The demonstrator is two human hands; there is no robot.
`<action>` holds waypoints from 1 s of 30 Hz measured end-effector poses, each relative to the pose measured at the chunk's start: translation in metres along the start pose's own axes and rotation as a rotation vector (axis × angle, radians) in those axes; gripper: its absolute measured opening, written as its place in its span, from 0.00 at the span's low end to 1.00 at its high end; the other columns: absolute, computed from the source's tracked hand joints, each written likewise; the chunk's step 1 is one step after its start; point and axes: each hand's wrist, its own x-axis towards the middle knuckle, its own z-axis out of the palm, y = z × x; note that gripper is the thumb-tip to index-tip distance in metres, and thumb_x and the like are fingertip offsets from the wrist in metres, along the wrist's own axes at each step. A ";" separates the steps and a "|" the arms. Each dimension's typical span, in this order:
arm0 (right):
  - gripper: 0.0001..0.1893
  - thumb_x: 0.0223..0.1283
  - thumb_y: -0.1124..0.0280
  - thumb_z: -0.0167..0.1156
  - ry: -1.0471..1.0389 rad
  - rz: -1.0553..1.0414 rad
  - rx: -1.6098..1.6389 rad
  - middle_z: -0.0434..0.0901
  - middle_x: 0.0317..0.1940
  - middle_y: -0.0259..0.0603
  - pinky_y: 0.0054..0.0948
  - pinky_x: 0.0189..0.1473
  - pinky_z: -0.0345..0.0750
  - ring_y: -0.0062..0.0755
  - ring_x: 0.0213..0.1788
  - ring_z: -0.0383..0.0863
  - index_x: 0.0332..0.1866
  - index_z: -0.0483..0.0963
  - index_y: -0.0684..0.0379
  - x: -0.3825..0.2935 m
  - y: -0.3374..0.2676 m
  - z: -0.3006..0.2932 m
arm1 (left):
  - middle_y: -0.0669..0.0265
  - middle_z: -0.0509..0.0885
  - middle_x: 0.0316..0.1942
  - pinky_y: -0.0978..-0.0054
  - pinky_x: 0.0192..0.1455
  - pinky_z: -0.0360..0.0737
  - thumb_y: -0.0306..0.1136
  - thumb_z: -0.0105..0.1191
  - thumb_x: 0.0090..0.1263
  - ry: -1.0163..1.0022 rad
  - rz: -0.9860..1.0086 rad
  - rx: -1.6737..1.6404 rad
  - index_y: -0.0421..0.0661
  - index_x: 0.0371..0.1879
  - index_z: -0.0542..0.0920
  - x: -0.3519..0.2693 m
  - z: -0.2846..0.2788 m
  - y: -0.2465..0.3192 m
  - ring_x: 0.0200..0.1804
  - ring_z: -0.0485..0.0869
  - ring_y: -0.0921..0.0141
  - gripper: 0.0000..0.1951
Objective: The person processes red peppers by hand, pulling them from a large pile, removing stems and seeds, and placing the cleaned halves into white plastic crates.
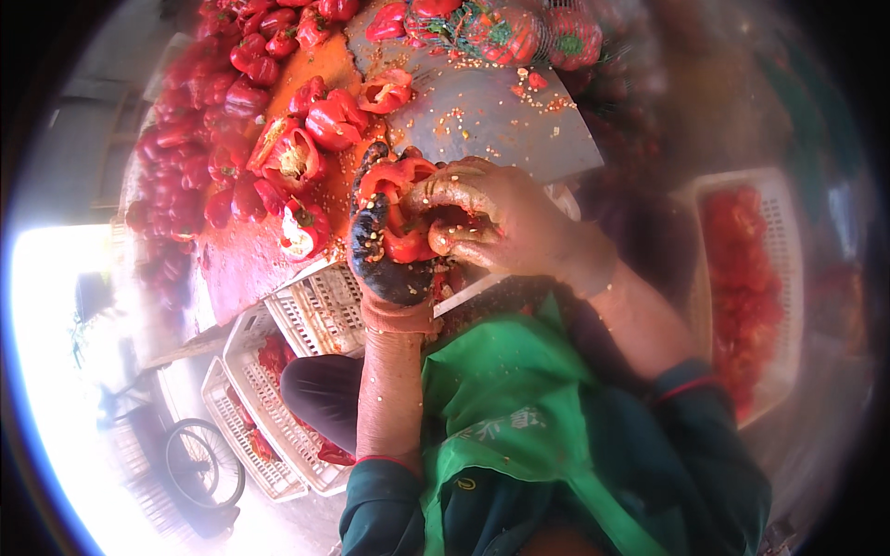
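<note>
My left hand, in a black-coated work glove speckled with seeds, is closed around an opened red bell pepper. From the right, my right hand, in a wet, seed-covered glove, has its fingers curled at the pepper's opening; whether they grip its flesh or core cannot be told. Just left of the hands lie several cut peppers with pale cores and seeds showing. Beyond the hands, loose seeds cover a grey metal sheet.
A heap of whole red peppers covers the table's left side. Net bags of peppers lie at the far edge. White plastic crates with red pieces stand low on the left. Another crate of red pieces stands at the right.
</note>
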 end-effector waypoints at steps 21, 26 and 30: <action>0.13 0.63 0.73 0.67 0.004 0.287 0.516 0.84 0.47 0.43 0.33 0.50 0.83 0.32 0.46 0.86 0.52 0.80 0.62 -0.019 -0.008 -0.033 | 0.59 0.83 0.60 0.55 0.63 0.85 0.39 0.56 0.77 -0.012 0.294 0.278 0.43 0.64 0.78 -0.017 -0.081 0.024 0.60 0.84 0.61 0.21; 0.23 0.57 0.70 0.72 -0.001 0.098 -0.122 0.84 0.49 0.44 0.39 0.52 0.84 0.41 0.49 0.86 0.59 0.80 0.57 -0.020 0.006 0.012 | 0.59 0.84 0.60 0.57 0.62 0.85 0.41 0.55 0.78 0.144 0.154 0.061 0.44 0.63 0.78 -0.012 -0.078 0.040 0.60 0.84 0.62 0.19; 0.30 0.52 0.69 0.75 -0.035 -0.012 -0.367 0.83 0.52 0.44 0.42 0.56 0.82 0.47 0.54 0.84 0.64 0.78 0.53 -0.001 -0.019 0.038 | 0.61 0.86 0.54 0.60 0.59 0.85 0.49 0.50 0.83 0.174 0.068 0.052 0.47 0.58 0.80 -0.010 -0.056 0.031 0.55 0.86 0.63 0.19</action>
